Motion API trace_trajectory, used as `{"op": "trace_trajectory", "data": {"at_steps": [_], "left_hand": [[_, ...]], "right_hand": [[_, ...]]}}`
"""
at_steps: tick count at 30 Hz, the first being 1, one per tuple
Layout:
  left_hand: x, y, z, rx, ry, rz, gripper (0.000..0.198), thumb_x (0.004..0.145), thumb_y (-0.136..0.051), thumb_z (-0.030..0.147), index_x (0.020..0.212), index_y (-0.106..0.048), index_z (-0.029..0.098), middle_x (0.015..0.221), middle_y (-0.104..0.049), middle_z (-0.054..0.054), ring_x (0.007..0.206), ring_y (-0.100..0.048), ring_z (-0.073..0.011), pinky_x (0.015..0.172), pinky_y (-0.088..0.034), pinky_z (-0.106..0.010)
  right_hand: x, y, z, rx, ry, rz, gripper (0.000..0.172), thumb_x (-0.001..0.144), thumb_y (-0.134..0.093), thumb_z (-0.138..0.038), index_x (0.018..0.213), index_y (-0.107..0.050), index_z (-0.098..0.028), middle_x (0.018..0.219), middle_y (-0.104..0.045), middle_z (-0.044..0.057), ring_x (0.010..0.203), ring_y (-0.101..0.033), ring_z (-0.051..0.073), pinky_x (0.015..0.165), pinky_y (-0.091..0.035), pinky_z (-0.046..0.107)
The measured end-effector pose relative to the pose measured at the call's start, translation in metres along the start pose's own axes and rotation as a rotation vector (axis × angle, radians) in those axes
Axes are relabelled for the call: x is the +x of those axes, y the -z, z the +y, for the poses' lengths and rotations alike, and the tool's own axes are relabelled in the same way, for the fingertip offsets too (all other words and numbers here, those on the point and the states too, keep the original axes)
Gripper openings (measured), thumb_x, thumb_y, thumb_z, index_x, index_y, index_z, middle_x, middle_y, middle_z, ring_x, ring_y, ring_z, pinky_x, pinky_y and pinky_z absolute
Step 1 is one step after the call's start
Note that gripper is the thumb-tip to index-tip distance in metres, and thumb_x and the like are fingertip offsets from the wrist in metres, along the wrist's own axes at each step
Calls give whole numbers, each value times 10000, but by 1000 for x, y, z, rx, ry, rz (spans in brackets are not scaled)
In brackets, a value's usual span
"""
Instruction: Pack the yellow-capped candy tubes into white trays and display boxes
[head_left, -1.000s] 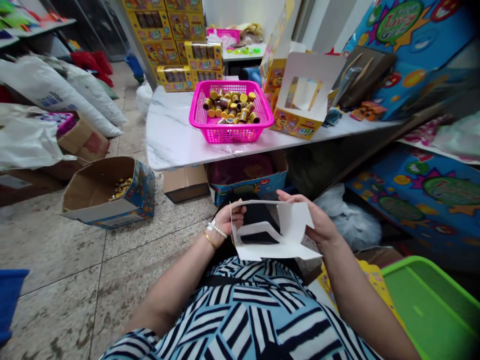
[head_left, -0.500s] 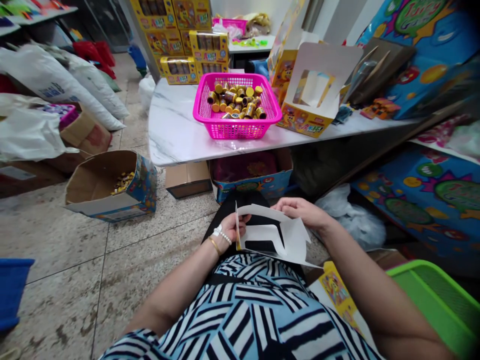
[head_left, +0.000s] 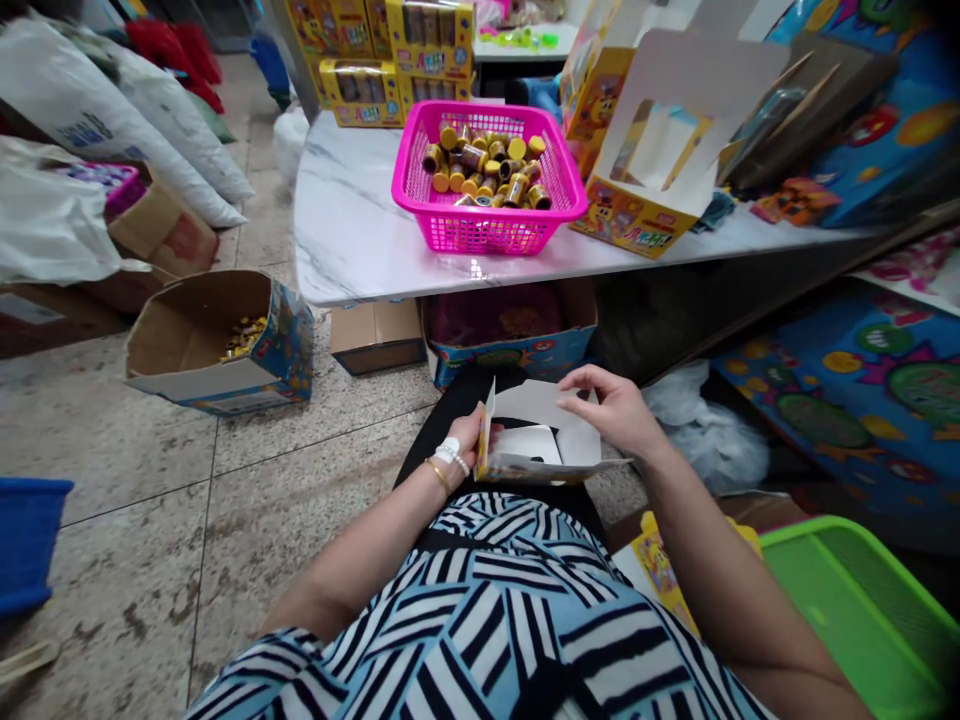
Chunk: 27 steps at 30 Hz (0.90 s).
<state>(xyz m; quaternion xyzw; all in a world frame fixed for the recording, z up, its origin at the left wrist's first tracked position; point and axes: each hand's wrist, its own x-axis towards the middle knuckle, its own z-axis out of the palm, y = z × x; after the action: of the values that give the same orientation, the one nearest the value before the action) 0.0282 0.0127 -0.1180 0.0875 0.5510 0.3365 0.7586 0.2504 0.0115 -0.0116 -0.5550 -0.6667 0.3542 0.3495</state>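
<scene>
The left hand [head_left: 468, 436] grips the nine-o'clock end of a windowed cardboard carton [head_left: 576, 440], six o'clock from the pink basket [head_left: 487, 232]; the right hand [head_left: 616, 412] curls at two o'clock, its hold unclear.

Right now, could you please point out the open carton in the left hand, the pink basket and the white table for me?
Open carton [head_left: 531, 441]: head view, on its white inside.
Pink basket [head_left: 487, 236]: head view, front wall.
White table [head_left: 345, 215]: head view, bare top.
</scene>
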Motion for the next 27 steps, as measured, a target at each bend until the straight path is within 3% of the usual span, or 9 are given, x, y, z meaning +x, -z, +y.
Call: {"op": "trace_trajectory", "data": {"at_steps": [3, 6, 9, 12, 14, 17, 19, 24, 27], "left_hand": [[-24, 4, 14, 132, -218, 169, 264, 845, -694, 401, 891, -595, 160, 916, -693, -87, 764, -644, -168, 606, -447, -236], [-58, 1, 41, 431, -702, 245, 311, 838, -703, 347, 1095, -617, 195, 1259, -632, -99, 1163, -573, -216, 918, -455, -281], [-81, -17, 68, 897, -1101, 10, 469, 801, -736, 389, 1218, -623, 207, 1291, -642, -99, 1198, -569, -263, 1010, -412, -345], [-77, -40, 86, 1223, -1060, -152, 385, 728, -800, 398, 1060, -731, 214, 1021, -742, -85, 959, -652, -275, 861, -444, -344], [-65, -49, 93, 1344, -979, -117, 180, 738, -792, 367, 806, -774, 202, 802, -736, -80, 774, -642, -249, 746, -426, -330], [-48, -50, 96, 1367, -951, -62, 179, 763, -768, 316, 626, -754, 202, 658, -696, -64, 625, -579, -196, 650, -381, -313], [-44, -46, 94, 1348, -982, -69, 174, 786, -745, 309, 651, -765, 201, 653, -700, -53, 603, -566, -173, 622, -367, -302], [-46, -42, 87, 1430, -1008, -134, 178, 839, -690, 312, 745, -776, 189, 711, -728, -39, 672, -617, -166, 656, -425, -286], [-49, -40, 80, 1320, -1124, -125, 128, 831, -704, 284, 788, -764, 180, 858, -742, -62, 758, -650, -168, 749, -497, -293]], "right_hand": [[2, -4, -2, -146, 130, 31, 129, 794, -725, -362, 806, -689, -238, 876, -739, 6, 882, -682, 217, 914, -495, 412], [3, -6, -1, -155, 184, -21, 101, 798, -710, -348, 782, -685, -252, 861, -748, -3, 909, -697, 226, 1051, -434, 475], [7, -11, 1, -93, 135, -82, 125, 814, -692, -371, 830, -701, -248, 929, -753, 21, 980, -694, 240, 981, -495, 427], [10, -13, 3, -24, 94, -101, 161, 821, -694, -385, 867, -717, -233, 977, -757, 44, 1020, -690, 249, 939, -524, 398], [3, -9, 1, 26, 64, 101, 198, 863, -654, -397, 909, -719, -216, 1008, -760, 66, 994, -699, 248, 916, -543, 405], [-29, -3, -8, -31, 96, 710, 246, 944, -555, -380, 1027, -693, -194, 1020, -748, 109, 940, -707, 259, 866, -569, 448], [-58, -6, -16, -215, 275, 835, 224, 946, -563, -319, 1114, -672, -219, 1057, -736, 109, 998, -694, 283, 932, -543, 510], [-100, -45, -16, -764, 558, 131, 674, 865, -699, -396, 1450, -469, -154, 1413, -582, 157, 1354, -484, 372, 1145, -344, 618], [-96, -66, 0, -878, 496, -10, 663, 894, -671, -373, 1465, -453, -117, 1475, -513, 178, 1356, -484, 359, 1156, -333, 606]]}}
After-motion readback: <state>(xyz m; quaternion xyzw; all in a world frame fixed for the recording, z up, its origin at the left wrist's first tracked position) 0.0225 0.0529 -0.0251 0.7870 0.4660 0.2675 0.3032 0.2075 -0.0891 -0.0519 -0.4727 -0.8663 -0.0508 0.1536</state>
